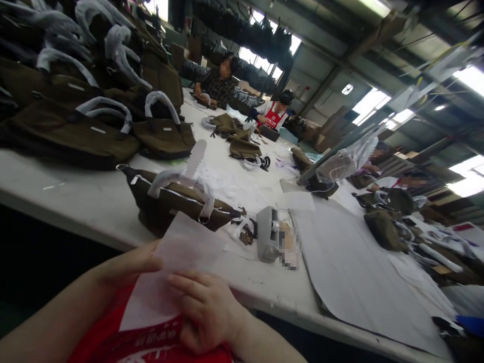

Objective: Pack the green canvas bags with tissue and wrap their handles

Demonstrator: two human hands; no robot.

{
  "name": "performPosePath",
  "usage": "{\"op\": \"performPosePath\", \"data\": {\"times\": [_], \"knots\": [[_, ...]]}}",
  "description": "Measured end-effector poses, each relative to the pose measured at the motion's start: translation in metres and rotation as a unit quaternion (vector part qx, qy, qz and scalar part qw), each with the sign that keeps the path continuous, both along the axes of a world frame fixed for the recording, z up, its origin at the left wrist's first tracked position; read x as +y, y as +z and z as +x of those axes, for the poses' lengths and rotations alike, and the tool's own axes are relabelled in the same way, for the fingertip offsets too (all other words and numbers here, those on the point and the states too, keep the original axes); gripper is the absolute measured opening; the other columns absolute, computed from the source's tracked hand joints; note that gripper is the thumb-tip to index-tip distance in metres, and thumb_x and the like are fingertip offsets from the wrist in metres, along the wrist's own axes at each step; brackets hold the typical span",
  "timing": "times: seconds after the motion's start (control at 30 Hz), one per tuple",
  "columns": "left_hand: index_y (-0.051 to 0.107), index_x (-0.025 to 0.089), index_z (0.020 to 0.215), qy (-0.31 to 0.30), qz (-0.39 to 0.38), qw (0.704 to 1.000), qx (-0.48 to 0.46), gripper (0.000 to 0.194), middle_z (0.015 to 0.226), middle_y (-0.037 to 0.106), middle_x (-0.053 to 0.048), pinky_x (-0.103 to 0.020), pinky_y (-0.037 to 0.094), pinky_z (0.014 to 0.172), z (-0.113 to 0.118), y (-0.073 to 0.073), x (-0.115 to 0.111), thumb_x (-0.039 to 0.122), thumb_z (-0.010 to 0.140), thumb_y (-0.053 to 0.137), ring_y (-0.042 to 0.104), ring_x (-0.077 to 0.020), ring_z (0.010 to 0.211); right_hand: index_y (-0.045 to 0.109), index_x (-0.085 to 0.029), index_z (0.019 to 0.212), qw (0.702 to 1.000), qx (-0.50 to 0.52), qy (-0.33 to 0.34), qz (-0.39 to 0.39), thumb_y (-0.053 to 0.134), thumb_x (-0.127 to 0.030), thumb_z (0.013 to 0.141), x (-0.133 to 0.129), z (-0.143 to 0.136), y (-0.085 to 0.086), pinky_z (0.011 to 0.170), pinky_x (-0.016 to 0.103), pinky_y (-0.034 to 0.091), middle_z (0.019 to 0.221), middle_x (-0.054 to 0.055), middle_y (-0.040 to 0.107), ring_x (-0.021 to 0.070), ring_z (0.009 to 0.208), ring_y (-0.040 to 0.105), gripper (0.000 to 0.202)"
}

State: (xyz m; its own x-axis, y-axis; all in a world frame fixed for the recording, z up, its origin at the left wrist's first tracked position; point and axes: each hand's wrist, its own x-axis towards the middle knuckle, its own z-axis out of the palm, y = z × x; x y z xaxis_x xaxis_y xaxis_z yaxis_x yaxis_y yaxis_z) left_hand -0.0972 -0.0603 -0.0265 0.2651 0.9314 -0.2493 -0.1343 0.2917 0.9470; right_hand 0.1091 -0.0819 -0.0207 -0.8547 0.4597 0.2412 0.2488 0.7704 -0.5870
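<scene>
A thin sheet of white paper point(189, 247) slants across my lap and over the table's front edge. My left hand point(141, 262) grips its left side, thumb on top and the other fingers hidden behind. On the lower part of the sheet, my right hand point(209, 305) has its fingers bent and pressed together against the paper. Just beyond lies an olive handbag point(151, 201) with a silver zip and wrapped handles, partly covered by the sheet's top corner. A white paper strip point(195, 157) stands up at its handles.
A grey tape dispenser point(266, 237) stands beside a leopard-print piece point(247, 234). Wrapped olive bags point(94, 131) are piled at the left. A big white sheet point(351, 257) covers the right part of the table point(260, 287). Several people work farther back.
</scene>
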Motion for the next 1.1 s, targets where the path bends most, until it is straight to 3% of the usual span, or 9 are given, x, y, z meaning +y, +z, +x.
{"op": "performPosePath", "data": {"times": [0.1, 0.2, 0.3, 0.4, 0.53, 0.67, 0.77, 0.97, 1.1], "knots": [[0.069, 0.012, 0.114, -0.051, -0.087, 0.993, -0.064, 0.068, 0.107, 0.075, -0.012, -0.042, 0.056, 0.089, -0.015, -0.003, 0.001, 0.053, 0.061, 0.080, 0.070, -0.0329, 0.101, 0.066, -0.026, 0.096, 0.999, -0.008, 0.018, -0.047, 0.050, -0.017, 0.071, -0.004, -0.014, -0.011, 0.105, 0.033, 0.045, 0.140, 0.000, 0.057, 0.0206, 0.126, 0.055, 0.031], [0.068, 0.009, 0.112, 0.004, -0.145, 0.988, -0.047, 0.054, 0.096, 0.078, -0.010, -0.036, 0.058, 0.079, -0.033, -0.011, 0.003, 0.047, 0.074, 0.074, 0.073, -0.0264, 0.086, 0.066, -0.026, 0.099, 0.997, 0.004, -0.004, -0.078, 0.056, -0.021, 0.078, -0.001, -0.018, -0.011, 0.102, 0.033, 0.046, 0.133, 0.003, 0.062, 0.0210, 0.118, 0.060, 0.023], [0.061, 0.004, 0.121, 0.040, -0.150, 0.987, -0.035, 0.060, 0.095, 0.077, -0.009, -0.032, 0.058, 0.078, -0.059, -0.019, 0.001, 0.047, 0.081, 0.070, 0.073, -0.0237, 0.085, 0.064, -0.022, 0.101, 0.974, 0.088, -0.188, -0.089, 0.058, -0.029, 0.087, 0.014, -0.014, -0.013, 0.096, 0.037, 0.048, 0.117, 0.009, 0.068, 0.0223, 0.107, 0.063, 0.017], [0.055, 0.004, 0.128, 0.106, -0.149, 0.983, -0.025, 0.065, 0.095, 0.078, -0.007, -0.033, 0.058, 0.079, -0.084, -0.027, -0.002, 0.047, 0.082, 0.071, 0.073, -0.0230, 0.086, 0.059, -0.019, 0.104, 0.896, 0.184, -0.389, -0.107, 0.058, -0.032, 0.089, 0.037, -0.011, -0.027, 0.083, 0.035, 0.051, 0.101, 0.009, 0.068, 0.0206, 0.093, 0.064, 0.020], [0.058, 0.006, 0.124, 0.158, -0.112, 0.981, 0.009, 0.065, 0.099, 0.077, -0.007, -0.032, 0.057, 0.086, -0.096, -0.032, -0.002, 0.049, 0.078, 0.074, 0.072, -0.0231, 0.090, 0.052, -0.016, 0.116, 0.859, 0.168, -0.482, -0.043, 0.073, -0.044, 0.077, 0.056, -0.022, -0.049, 0.083, 0.038, 0.051, 0.102, 0.010, 0.064, 0.0228, 0.091, 0.060, 0.052], [0.060, 0.008, 0.120, 0.142, -0.084, 0.985, 0.046, 0.067, 0.103, 0.077, -0.006, -0.031, 0.054, 0.093, -0.090, -0.030, 0.000, 0.055, 0.075, 0.074, 0.071, -0.0235, 0.096, 0.054, -0.012, 0.116, 0.844, 0.094, -0.515, 0.118, 0.071, -0.054, 0.077, 0.062, -0.039, -0.061, 0.094, 0.048, 0.044, 0.104, 0.015, 0.060, 0.0295, 0.101, 0.053, 0.060], [0.058, 0.006, 0.122, 0.116, -0.101, 0.987, 0.051, 0.071, 0.099, 0.077, -0.006, -0.032, 0.057, 0.088, -0.089, -0.030, -0.001, 0.057, 0.075, 0.073, 0.072, -0.0244, 0.092, 0.055, -0.013, 0.112, 0.842, 0.075, -0.514, 0.146, 0.067, -0.043, 0.082, 0.067, -0.045, -0.064, 0.092, 0.046, 0.044, 0.100, 0.014, 0.059, 0.0286, 0.098, 0.052, 0.044], [0.062, 0.006, 0.117, 0.129, -0.106, 0.985, 0.031, 0.069, 0.099, 0.077, -0.006, -0.029, 0.056, 0.086, -0.098, -0.039, -0.005, 0.057, 0.072, 0.076, 0.072, -0.0252, 0.094, 0.053, -0.019, 0.088, 0.846, 0.106, -0.515, 0.088, 0.061, -0.020, 0.078, 0.068, -0.046, -0.066, 0.085, 0.040, 0.046, 0.087, 0.007, 0.058, 0.0239, 0.088, 0.054, 0.012], [0.060, 0.005, 0.120, 0.128, -0.125, 0.984, -0.011, 0.069, 0.097, 0.078, -0.007, -0.027, 0.058, 0.081, -0.094, -0.036, -0.004, 0.053, 0.073, 0.077, 0.073, -0.0242, 0.089, 0.052, -0.019, 0.094, 0.837, 0.175, -0.517, -0.028, 0.063, -0.024, 0.079, 0.066, -0.048, -0.067, 0.081, 0.036, 0.048, 0.089, 0.006, 0.060, 0.0203, 0.084, 0.058, 0.019]]}}
